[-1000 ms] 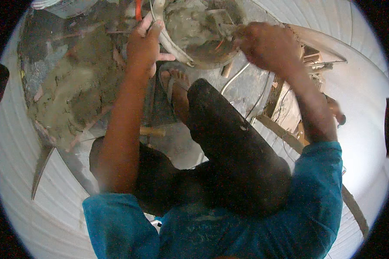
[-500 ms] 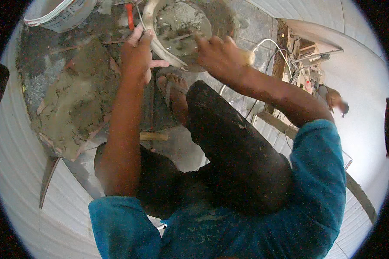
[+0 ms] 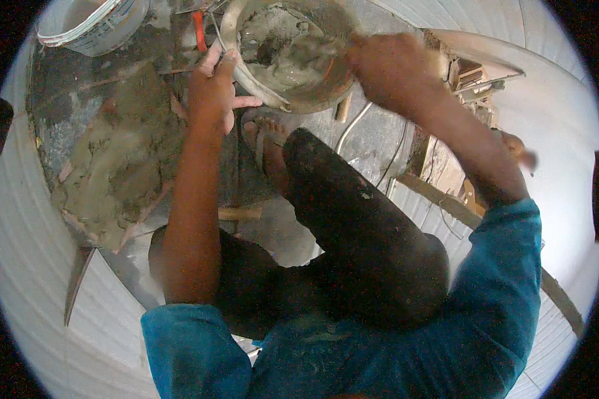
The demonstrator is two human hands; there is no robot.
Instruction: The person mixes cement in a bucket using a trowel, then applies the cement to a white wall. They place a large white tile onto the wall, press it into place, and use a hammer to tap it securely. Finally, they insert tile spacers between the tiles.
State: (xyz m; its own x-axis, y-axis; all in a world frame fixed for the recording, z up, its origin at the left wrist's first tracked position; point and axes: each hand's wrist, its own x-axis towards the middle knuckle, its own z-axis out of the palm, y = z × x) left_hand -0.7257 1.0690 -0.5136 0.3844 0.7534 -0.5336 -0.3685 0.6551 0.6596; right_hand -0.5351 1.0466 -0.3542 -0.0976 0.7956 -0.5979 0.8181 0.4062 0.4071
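Observation:
My left hand [image 3: 209, 93] grips the pale rim of a round container [image 3: 286, 100] at the top centre, fingers wrapped over its edge. Wet grey mortar [image 3: 279, 53] lies inside it in uneven lumps. At the container's right edge my right hand [image 3: 396, 73] is closed on what appears to be a trowel, mostly hidden by the hand and blurred. An orange-red tool handle [image 3: 199, 30] is just beyond my left fingers. To the left, a thick spread of grey mortar [image 3: 116, 153] covers a pinkish-edged board.
A white bucket [image 3: 86, 40] stands upper left. A wooden handle [image 3: 239, 213] lies behind my sandalled foot [image 3: 266, 143]. Cables [image 3: 353, 123] run right of it, toward wooden scraps and a beam [image 3: 439, 196]. Another person [image 3: 512, 143] is partly visible at right, beside pale wall panels.
Half a second ago my right hand was lower over the mortar; it has swung right and up to the rim, reshaping the mortar. My left hand stays on the rim.

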